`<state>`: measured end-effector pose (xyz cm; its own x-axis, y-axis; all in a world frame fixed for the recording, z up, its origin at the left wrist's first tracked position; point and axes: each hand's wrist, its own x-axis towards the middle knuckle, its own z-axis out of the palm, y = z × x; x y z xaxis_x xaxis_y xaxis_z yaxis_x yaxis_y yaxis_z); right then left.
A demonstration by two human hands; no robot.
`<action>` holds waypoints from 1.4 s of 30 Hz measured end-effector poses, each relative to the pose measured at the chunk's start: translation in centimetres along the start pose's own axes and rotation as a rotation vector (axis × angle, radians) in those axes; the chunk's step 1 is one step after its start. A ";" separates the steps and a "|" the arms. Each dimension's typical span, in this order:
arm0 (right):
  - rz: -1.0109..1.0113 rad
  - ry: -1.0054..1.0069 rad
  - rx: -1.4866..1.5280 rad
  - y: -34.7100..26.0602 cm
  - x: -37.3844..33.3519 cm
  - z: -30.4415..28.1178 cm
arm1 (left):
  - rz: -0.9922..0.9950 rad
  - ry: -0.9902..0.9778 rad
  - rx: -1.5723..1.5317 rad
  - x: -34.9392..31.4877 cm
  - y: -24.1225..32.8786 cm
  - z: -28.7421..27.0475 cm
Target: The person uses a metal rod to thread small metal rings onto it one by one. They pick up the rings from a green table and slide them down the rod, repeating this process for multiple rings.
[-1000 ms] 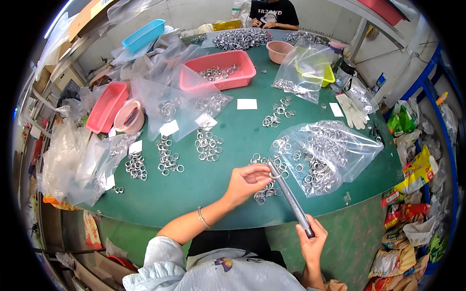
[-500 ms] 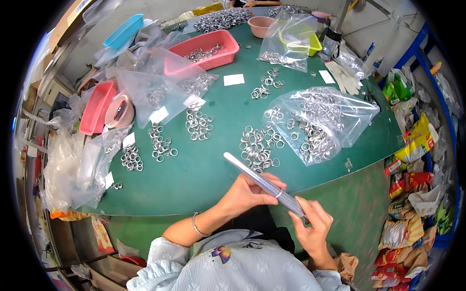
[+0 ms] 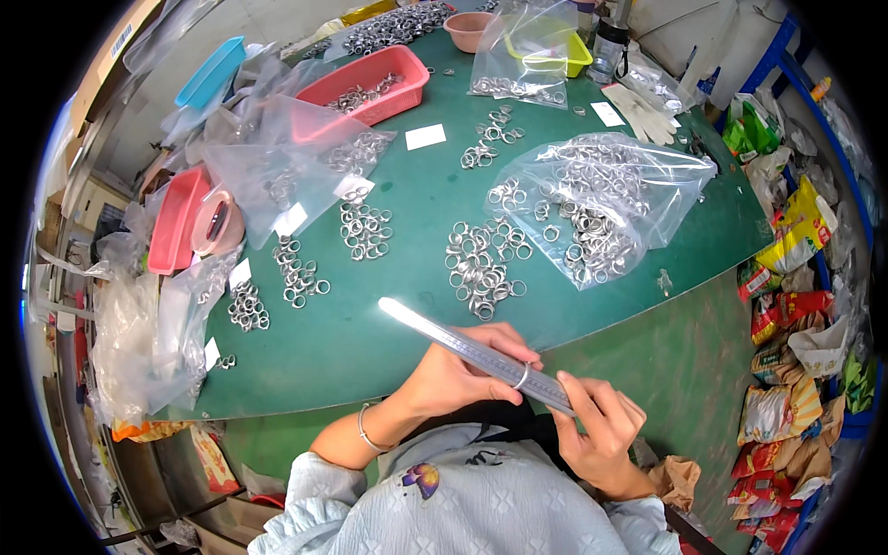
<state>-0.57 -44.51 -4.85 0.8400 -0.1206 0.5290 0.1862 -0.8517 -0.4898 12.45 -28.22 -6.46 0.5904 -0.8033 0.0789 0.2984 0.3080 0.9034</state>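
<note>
A long tapered grey ring mandrel (image 3: 462, 347) with graduation marks slants across in front of me, its bright thin end up to the left. A silver ring (image 3: 524, 376) sits around it towards the thick end. My left hand (image 3: 462, 377) is closed about the mandrel from below, thumb and fingertips at the ring. At the thick end, my right hand (image 3: 597, 427) grips the mandrel between thumb and fingers. Beyond my hands, a loose pile of silver rings (image 3: 483, 268) lies on the green table (image 3: 388, 277), beside a clear plastic bag (image 3: 647, 213) full of rings.
Smaller ring groups (image 3: 365, 229) with white paper slips (image 3: 290, 220) lie on the left. A pink basket (image 3: 398, 100) holds rings farther back. White gloves (image 3: 640, 116) lie at the far right. Plastic bags (image 3: 139, 324) crowd the left edge; packaged goods (image 3: 782, 412) fill the right side.
The view has shifted slightly. The mandrel now lies flatter, its thin end lower and farther left. Both hands keep their hold, and the ring stays around the mandrel.
</note>
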 end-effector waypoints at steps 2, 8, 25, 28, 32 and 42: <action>-0.008 -0.009 -0.012 0.0 0.1 -0.1 | 0.004 -0.001 0.002 -0.1 -0.3 -0.2; -0.007 -0.013 -0.005 0.0 0.5 -0.1 | 0.027 0.039 -0.050 -0.2 -0.8 0.0; 0.102 -0.061 0.037 2.0 2.1 3.2 | 0.102 0.482 -0.396 0.7 -4.5 1.1; 0.105 -0.077 0.049 2.4 2.3 3.4 | 0.094 0.535 -0.355 0.9 -4.6 1.1; 0.157 -0.077 0.210 2.7 2.7 3.9 | 0.108 0.395 -0.203 1.4 -3.8 -0.3; 0.116 -0.081 0.221 2.7 3.4 4.4 | 0.301 0.331 0.039 1.1 -4.6 -1.6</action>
<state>5.04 -44.92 -7.43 0.8986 -0.1621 0.4077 0.1858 -0.7012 -0.6883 12.94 -29.65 -11.23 0.8564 -0.4728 0.2075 0.0518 0.4785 0.8766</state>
